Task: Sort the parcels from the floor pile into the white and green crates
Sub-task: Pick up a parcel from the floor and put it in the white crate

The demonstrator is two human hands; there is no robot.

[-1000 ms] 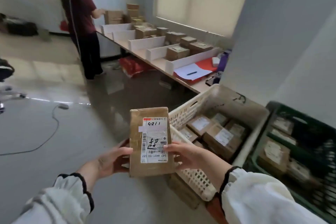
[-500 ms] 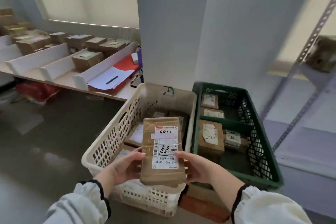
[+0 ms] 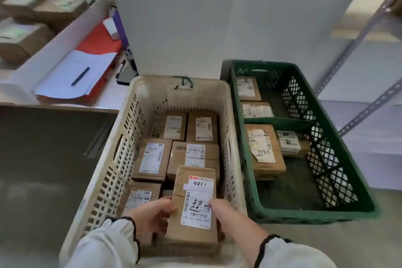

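Both hands hold a brown cardboard parcel (image 3: 192, 209) with a white label marked 1186 inside the near end of the white crate (image 3: 113, 159). My left hand (image 3: 152, 215) grips its left edge and my right hand (image 3: 226, 213) grips its right edge. The parcel lies above several other labelled parcels (image 3: 152, 159) that fill the white crate. To the right, touching it, stands the green crate (image 3: 326, 159), which holds several parcels (image 3: 263, 150) along its left side.
A white pillar (image 3: 185, 17) rises behind the crates. At the left a table (image 3: 58, 104) carries papers with a pen (image 3: 80, 76), a red folder and cardboard boxes. A metal shelf frame (image 3: 359, 35) stands at the right. Grey floor lies at left.
The view has swung right and down over the crates. Both hands have lowered the parcel from above the white crate's rim down into its near end.
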